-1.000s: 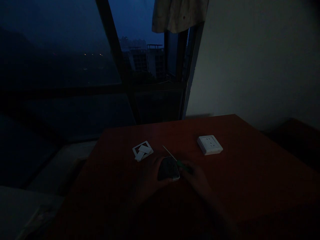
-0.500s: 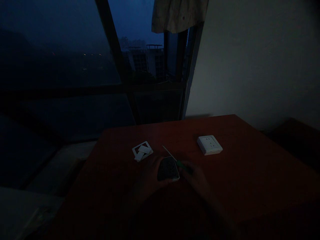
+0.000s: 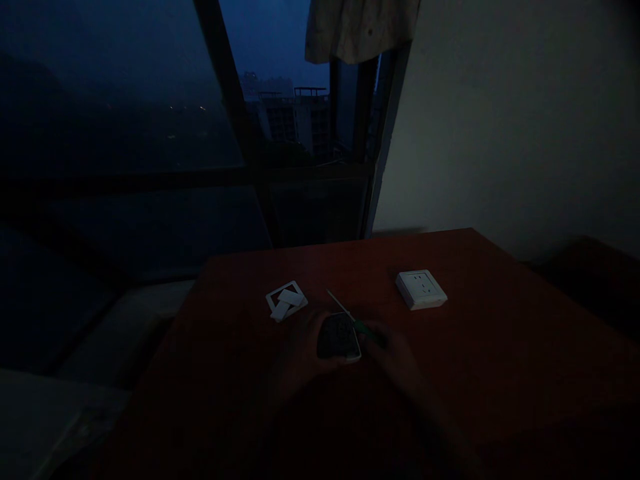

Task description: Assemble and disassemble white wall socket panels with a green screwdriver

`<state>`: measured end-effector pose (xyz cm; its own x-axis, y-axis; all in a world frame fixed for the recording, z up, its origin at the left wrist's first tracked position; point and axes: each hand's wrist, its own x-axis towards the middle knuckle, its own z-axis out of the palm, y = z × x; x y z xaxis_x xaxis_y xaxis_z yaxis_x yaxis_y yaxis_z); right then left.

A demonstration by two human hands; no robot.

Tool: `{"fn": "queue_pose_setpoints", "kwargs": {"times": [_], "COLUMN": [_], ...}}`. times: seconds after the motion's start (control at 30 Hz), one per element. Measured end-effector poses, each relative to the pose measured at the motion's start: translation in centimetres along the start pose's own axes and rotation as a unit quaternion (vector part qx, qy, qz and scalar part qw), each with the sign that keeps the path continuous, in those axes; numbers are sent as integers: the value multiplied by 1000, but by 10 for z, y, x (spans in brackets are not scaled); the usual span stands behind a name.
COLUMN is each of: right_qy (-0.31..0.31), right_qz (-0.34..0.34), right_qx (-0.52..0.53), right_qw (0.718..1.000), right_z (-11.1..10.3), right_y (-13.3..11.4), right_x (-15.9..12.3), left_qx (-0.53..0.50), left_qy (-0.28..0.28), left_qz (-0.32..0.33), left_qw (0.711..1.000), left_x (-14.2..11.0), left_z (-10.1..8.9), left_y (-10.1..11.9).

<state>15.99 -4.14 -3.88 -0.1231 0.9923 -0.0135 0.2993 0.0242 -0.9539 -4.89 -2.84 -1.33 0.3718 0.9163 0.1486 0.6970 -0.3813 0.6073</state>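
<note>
My left hand [image 3: 305, 343] is closed around the left side of a square switch module [image 3: 339, 337], its dark side facing up and a white rim showing at the right. In my right hand [image 3: 393, 350] is a screwdriver [image 3: 363, 328] with a green handle, its thin shaft pointing up and to the left past the module's upper right edge. A white square frame [image 3: 301, 288] lies on the table beyond my left hand, with two white rectangular pieces [image 3: 287, 302] on top of it. Dim light hides the finer details of the module.
A white boxed wall socket [image 3: 421, 289] sits on the reddish-brown table [image 3: 480, 320] to the right. Behind the table stand a dark-framed window [image 3: 195, 177] with a short curtain [image 3: 361, 30] and a pale wall [image 3: 500, 120].
The view has shifted very slightly. Both hands keep their hold on the module and the screwdriver, in nearly the same places.
</note>
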Motion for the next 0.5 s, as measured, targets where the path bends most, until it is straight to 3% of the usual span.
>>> {"fn": "queue_pose_setpoints", "kwargs": {"times": [0.17,0.33,0.5], "right_qy": [0,4,2], "right_qz": [-2,-4,-2], "right_qx": [-1,-2,-3], "right_qw": [1000,1000,1000], "right_z": [0,-1,-2], "right_y": [-2,-1,0], "right_x": [0,0,1], "left_qx": [-3,-8,3], "left_qy": [-11,2,8], "left_qz": [-20,13,5], "left_qw": [1000,1000,1000], "left_x": [0,0,-3], "left_z": [-1,0,-2], "left_y": [1,-2,-1]}}
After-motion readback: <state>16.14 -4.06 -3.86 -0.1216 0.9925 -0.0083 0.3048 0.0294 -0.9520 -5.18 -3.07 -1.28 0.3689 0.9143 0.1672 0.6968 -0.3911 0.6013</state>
